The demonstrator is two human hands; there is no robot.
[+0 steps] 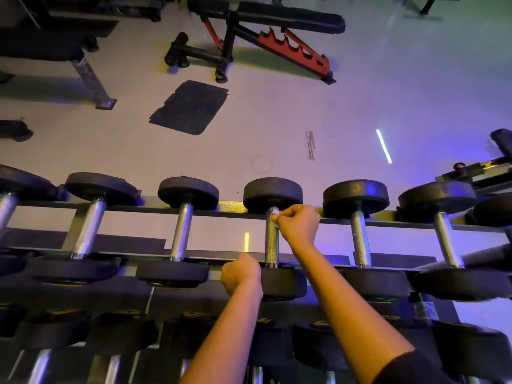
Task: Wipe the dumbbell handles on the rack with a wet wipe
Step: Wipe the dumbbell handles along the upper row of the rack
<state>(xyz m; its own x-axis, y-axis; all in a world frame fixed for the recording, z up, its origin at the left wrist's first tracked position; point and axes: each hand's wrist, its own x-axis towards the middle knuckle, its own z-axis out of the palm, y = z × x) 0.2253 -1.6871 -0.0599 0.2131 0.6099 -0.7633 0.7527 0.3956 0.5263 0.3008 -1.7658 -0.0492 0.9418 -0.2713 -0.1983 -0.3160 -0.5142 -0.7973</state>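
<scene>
Fingers of my right hand (299,225) are curled and pinch the white wet wipe (274,217), pressing it against the far end of the knurled steel handle (271,245) of the dumbbell in the middle of the upper row. The wet wipe sits at 9 o'clock from my knuckles, directly below the far head (273,194) of that dumbbell. My right forearm runs away toward 5 o'clock and ends in a dark sleeve (415,367). My left hand (241,275) is at 7 o'clock from the right hand, back facing up, fingers curled under. It sits at the left edge of the near head (285,284) of the same dumbbell, and I cannot tell whether it grips anything. The dumbbell lies across the rails of the rack (230,207), its handle aligned from 12 to 6 o'clock. Neighbouring handles lie parallel: one at 9 o'clock (181,231), one at 3 o'clock (360,239). A lower row of dumbbells (318,345) fills the 6 o'clock zone. Past the rack lies the pale floor (388,92), with a dark mat (191,106) at 11 o'clock and a black-and-red bench (277,26) at 12 o'clock.
</scene>
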